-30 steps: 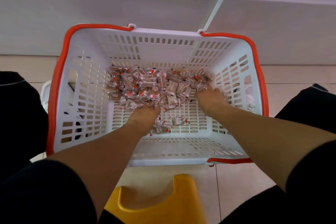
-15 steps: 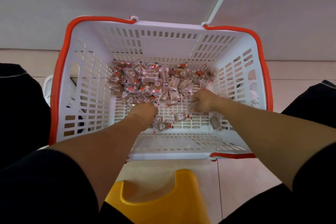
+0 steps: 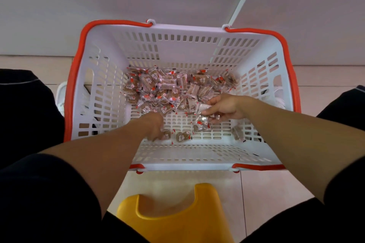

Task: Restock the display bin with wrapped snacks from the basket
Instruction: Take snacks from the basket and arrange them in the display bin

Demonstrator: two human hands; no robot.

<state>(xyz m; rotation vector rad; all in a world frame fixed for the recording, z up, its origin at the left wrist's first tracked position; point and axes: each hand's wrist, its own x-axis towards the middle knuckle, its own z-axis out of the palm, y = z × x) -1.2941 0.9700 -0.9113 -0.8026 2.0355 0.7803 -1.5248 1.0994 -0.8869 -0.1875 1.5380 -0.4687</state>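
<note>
Both hands reach into the white basket (image 3: 110, 85): the right hand (image 3: 225, 107) pinches wrapped snacks (image 3: 202, 122) near the middle, the left hand (image 3: 155, 124) curls around a snack (image 3: 166, 135) by the near wall; the pile (image 3: 167, 89) lies against the far wall.

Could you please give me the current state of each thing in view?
Basket: on the floor, handles folded down.
Snack pile: heaped at the far end of the basket.
Left hand: curled on snacks.
Right hand: raised, pinching a wrapped snack.
Stool: unused.
</note>
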